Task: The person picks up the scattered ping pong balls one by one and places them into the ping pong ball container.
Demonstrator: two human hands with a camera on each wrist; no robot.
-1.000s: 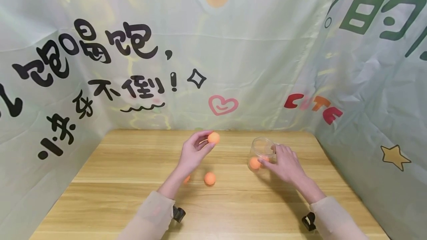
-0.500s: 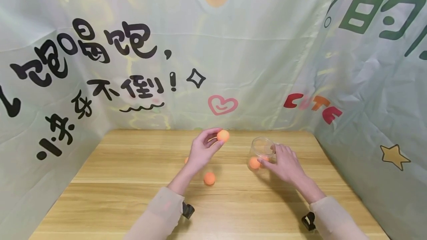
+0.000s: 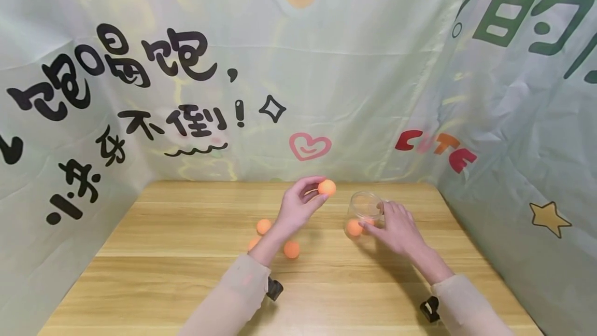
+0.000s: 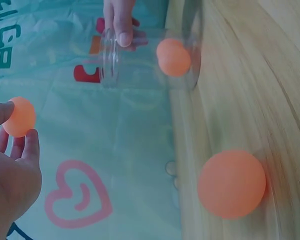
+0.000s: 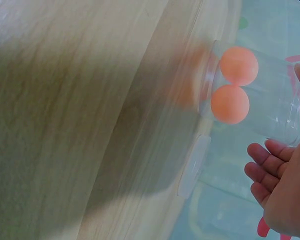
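Note:
An orange ping-pong ball (image 3: 327, 188) is pinched between the thumb and fingertips of my left hand (image 3: 300, 206), raised above the table just left of the jar. My right hand (image 3: 396, 229) grips the clear jar (image 3: 366, 204) near its rim from the right, thumb on the near side. The jar stands upright, its mouth uncovered. Two orange balls lie at its bottom, seen as one ball (image 5: 239, 66) and another ball (image 5: 230, 104) in the right wrist view. The left wrist view shows the pinched ball (image 4: 21, 116) level with the jar's mouth.
Three more balls lie on the wooden table (image 3: 186, 274): a back ball (image 3: 264, 226), a right ball (image 3: 292, 249) and one ball (image 3: 253, 243) partly behind the left forearm. A whitish, flat lid-like piece (image 5: 194, 165) lies beyond the jar. Printed cloth (image 3: 364, 92) surrounds the table.
My left hand has moved right with its ball, closer to the jar. Balls on the table that the left arm covered now show. My right hand and the jar stay in place.

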